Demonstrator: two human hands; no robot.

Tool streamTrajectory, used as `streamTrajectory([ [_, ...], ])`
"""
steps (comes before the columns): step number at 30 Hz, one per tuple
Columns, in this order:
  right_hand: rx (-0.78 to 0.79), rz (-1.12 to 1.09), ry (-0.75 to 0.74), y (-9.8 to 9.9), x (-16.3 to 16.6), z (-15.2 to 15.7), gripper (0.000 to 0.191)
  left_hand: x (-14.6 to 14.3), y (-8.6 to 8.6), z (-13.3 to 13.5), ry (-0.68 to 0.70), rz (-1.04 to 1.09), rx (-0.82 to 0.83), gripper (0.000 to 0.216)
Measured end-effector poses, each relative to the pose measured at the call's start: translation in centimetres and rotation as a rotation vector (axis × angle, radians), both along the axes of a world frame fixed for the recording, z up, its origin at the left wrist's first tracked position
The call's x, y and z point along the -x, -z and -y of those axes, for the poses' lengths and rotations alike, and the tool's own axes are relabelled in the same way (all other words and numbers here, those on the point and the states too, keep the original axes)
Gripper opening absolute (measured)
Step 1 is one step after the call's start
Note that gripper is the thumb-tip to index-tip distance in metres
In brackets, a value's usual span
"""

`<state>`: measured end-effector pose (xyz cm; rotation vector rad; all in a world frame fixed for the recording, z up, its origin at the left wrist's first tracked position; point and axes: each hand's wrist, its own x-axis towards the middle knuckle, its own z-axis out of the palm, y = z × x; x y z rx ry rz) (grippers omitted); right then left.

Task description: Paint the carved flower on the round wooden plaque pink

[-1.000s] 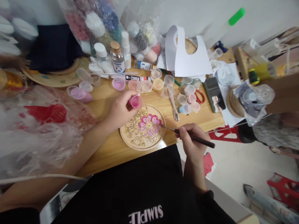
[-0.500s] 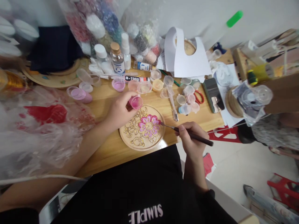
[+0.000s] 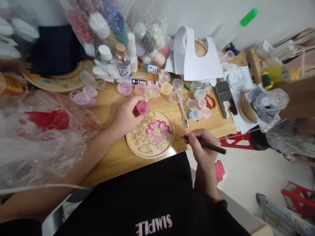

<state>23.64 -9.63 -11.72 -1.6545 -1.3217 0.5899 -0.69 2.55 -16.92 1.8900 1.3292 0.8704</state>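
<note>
My left hand (image 3: 129, 114) is closed around a small paint cup (image 3: 143, 107) of deep pink paint, tilted just over the upper edge of a round wooden plaque (image 3: 134, 150). Gold raised outlines cover the plaque, and a large flower (image 3: 157, 132) on it is coloured pink and lilac. In my right hand (image 3: 203, 147) is a dark-handled paintbrush (image 3: 209, 146), held like a pen. Its tip meets the flower's right-hand petals. Part of the brush handle is hidden by my fingers.
Several small paint cups (image 3: 166, 88) and a B-7000 glue tube (image 3: 144, 82) lie behind the plaque. Another brush (image 3: 183, 113), red scissors (image 3: 210, 101) and a phone (image 3: 225, 99) are to the right. A crumpled plastic bag (image 3: 44, 141) lies left; bottles (image 3: 123, 60) stand at the back.
Almost nothing differs. The camera view has shifted slightly; both hands keep their hold, with the brush tip still at the flower's right petals.
</note>
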Motion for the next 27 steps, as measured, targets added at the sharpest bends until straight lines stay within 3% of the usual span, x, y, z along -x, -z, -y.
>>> streamTrajectory([
  [15,0.011,-0.001,0.019,0.67,-0.7,0.58,0.025,-0.13,-0.16,0.03,-0.009,0.016,0.012,0.023],
  [27,0.026,-0.009,0.013,0.11,-0.55,0.69,0.023,0.1,0.11,0.05,0.016,0.045,-0.03,0.019],
])
